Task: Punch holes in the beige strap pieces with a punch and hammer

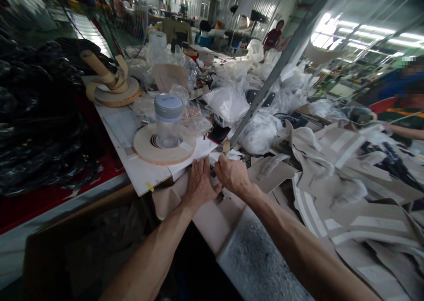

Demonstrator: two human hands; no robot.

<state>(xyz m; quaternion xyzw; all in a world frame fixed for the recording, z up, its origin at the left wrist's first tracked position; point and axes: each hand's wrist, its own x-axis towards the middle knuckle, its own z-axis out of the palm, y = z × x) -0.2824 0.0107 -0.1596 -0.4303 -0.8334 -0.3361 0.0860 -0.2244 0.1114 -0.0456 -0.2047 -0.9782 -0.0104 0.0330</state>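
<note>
a: where are the hands?

b: both meet at the near edge of a crowded workbench. the left hand [199, 182] lies palm down with its fingers stretched out, pressing rather than clasping. its fingertips reach the edge of a white sheet [198, 153]. the right hand [232, 175] touches it, with fingers curled under. i cannot tell whether they pinch anything, because the knuckles hide the spot.

a: what lies beneath them?

b: a beige cut piece [212, 223], flat, draped over the bench edge toward the person. it looks like thin, light, limp fabric or backing, so it would likely sag if lifted by one corner. it is probably best held at an edge with both hands, or pinned flat.

a: and around them?

b: just beyond the left hand, a clear plastic jar with a grey lid [168, 122] stands upright on a flat beige tape roll [155, 153]. further back sits a second roll with cardboard cores [114, 91]. black bagged bundles [36, 115] are piled on the left. crumpled clear plastic bags [228, 102] fill the middle, and a slanted metal bar [271, 71] rises past them. more beige pieces with white strips [347, 204] spread to the right, where a co-worker's arm [406, 132] reaches in.
</note>
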